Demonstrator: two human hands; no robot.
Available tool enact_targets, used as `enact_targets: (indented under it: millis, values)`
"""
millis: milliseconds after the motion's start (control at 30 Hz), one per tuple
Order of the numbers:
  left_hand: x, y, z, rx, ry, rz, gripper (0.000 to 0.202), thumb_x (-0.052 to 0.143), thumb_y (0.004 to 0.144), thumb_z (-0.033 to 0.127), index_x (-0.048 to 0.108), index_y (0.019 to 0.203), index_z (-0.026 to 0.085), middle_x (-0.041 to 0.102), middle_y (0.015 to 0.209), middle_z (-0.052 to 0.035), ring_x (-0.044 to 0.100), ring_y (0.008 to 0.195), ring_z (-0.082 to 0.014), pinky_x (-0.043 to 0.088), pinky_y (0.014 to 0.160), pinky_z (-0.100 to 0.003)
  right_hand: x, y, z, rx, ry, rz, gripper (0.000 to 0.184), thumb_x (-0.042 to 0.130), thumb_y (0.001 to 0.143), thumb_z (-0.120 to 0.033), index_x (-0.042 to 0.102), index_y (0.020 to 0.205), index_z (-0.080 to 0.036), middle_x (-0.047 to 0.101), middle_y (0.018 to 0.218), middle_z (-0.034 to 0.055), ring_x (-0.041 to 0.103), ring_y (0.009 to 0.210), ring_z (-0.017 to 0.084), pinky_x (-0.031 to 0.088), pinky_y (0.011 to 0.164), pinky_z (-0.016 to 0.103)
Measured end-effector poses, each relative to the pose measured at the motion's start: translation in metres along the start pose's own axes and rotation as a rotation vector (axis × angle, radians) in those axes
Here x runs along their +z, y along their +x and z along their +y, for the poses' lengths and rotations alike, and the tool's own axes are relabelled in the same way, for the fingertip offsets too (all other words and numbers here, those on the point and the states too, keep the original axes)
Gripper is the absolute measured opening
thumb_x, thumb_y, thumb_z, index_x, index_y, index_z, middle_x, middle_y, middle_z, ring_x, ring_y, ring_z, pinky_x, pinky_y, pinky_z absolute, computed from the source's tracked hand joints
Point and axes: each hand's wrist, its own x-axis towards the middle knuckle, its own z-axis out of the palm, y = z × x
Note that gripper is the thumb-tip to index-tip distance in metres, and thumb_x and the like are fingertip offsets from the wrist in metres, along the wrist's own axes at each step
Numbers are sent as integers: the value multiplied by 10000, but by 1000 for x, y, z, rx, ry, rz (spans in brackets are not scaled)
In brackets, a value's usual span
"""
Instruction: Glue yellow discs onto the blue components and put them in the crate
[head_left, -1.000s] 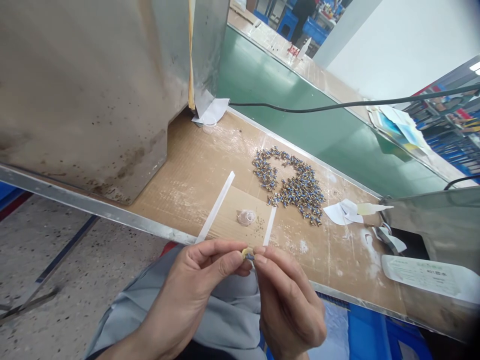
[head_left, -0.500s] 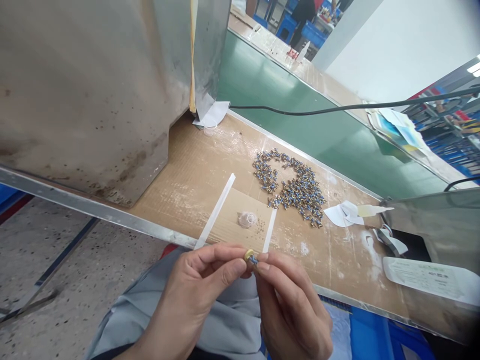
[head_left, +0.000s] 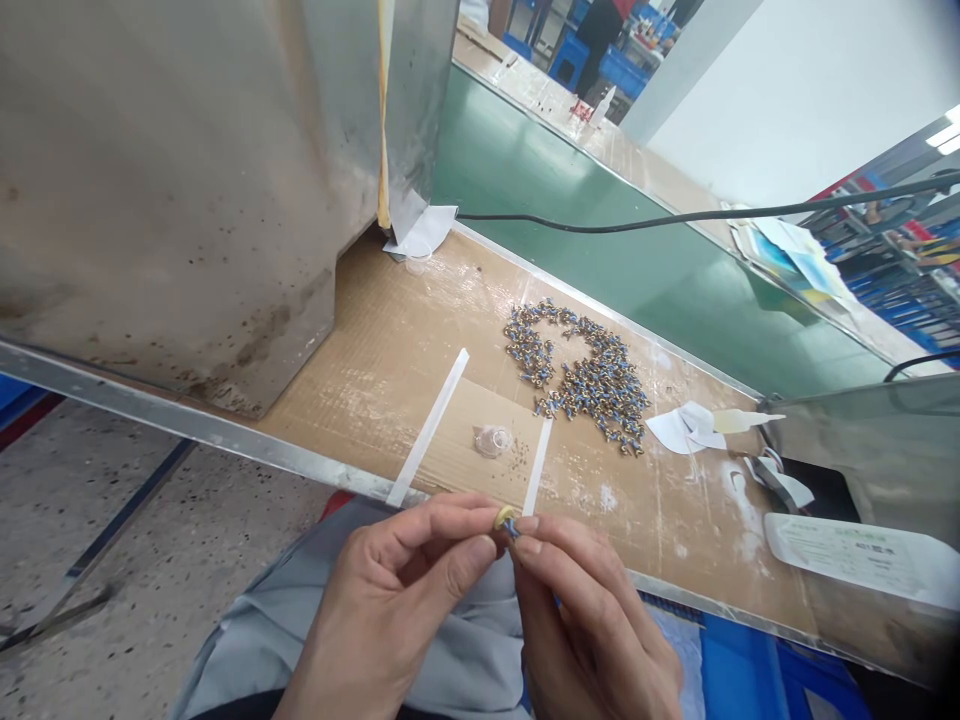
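Observation:
A small blue part with a yellow-gold round end [head_left: 505, 520] is pinched between my two hands, just in front of the table edge. My left hand [head_left: 409, 590] grips its round end between thumb and forefinger. The fingertips of my right hand [head_left: 592, 610] close on the blue end. A large pile of similar small blue-and-gold pieces [head_left: 600, 380] lies on the cardboard-covered table [head_left: 375, 380]. Nearer to me, a small clear plastic cup or bag [head_left: 493, 441] sits between two white tape strips, with tiny brown bits [head_left: 519, 455] scattered beside it.
A big stained metal housing [head_left: 165, 200] fills the left side. To the right are white paper scraps [head_left: 684, 428], a pale nozzle bottle [head_left: 739, 420] and a white labelled container [head_left: 862, 555]. A black cable [head_left: 600, 226] crosses above a green panel [head_left: 517, 150].
Both hands have shifted slightly, and the held part has turned a little between the fingertips. The table items look the same.

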Motion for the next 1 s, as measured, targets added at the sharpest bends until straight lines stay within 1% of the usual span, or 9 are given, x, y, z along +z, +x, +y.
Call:
enact_targets:
  millis: [133,233,367,533,633,700,800,933,1000]
  values:
    - [-1,1,-2,-1,16,5,107,1010,924,422,995,982,333,929,1204,-38,849,1214,-266,672,1093,-278,0,0,-2,0,0,-9,314,812,989,69,859,1196,-161,870,1143,92,874,1015,222,758,871,339]
    - [-2,0,-4,3,20,23,121,1017,917,428,995,992,336,925,1219,-35,846,1227,-270,671,1108,-286,1,0,-2,-2,2,0,304,808,989,68,857,1188,-157,867,1135,92,875,1005,222,758,868,335]
    - [-1,-2,-2,-1,27,19,118,1011,926,428,993,988,328,918,1228,-38,841,1229,-268,669,1110,-284,2,1,-2,-8,10,8,285,810,987,74,855,1162,-146,867,1114,92,874,989,217,759,850,329]
    - [0,-3,0,-10,36,15,143,1013,919,448,992,976,319,918,1223,-49,847,1216,-285,682,1101,-309,1,-3,0,16,-9,8,288,809,1014,33,863,1189,-188,875,1136,78,880,1003,224,767,847,344]
    - [1,-2,-1,-2,28,16,116,1014,921,422,992,980,326,922,1201,-43,851,1198,-276,684,1088,-295,1,-4,1,1,21,15,279,800,1008,54,868,1184,-151,874,1147,101,879,1014,233,770,848,355]
    - [0,-1,-2,24,29,4,90,1003,936,402,993,991,331,924,1192,-42,856,1178,-269,689,1068,-287,1,-3,1,-10,40,31,283,798,996,71,865,1186,-127,875,1158,114,880,1015,238,773,841,361]
    - [-1,0,-2,74,73,-25,91,994,946,399,995,1014,338,927,1177,-45,867,1126,-272,707,1021,-296,-2,2,-1,-42,25,52,313,812,972,86,857,1186,-139,884,1156,97,887,989,229,775,827,347]
    - [-2,-2,2,180,211,-14,62,992,945,404,992,963,345,931,1105,-49,878,1042,-278,715,966,-307,-9,4,-2,-89,-7,-16,263,839,971,60,841,1155,-128,886,1147,99,886,1008,220,771,861,328]
    - [-2,-3,5,247,302,1,50,975,960,389,988,927,353,934,1077,-46,880,1005,-279,711,952,-313,-12,2,-3,-103,-9,-35,246,839,981,48,836,1160,-122,882,1154,103,880,1019,216,768,852,322]
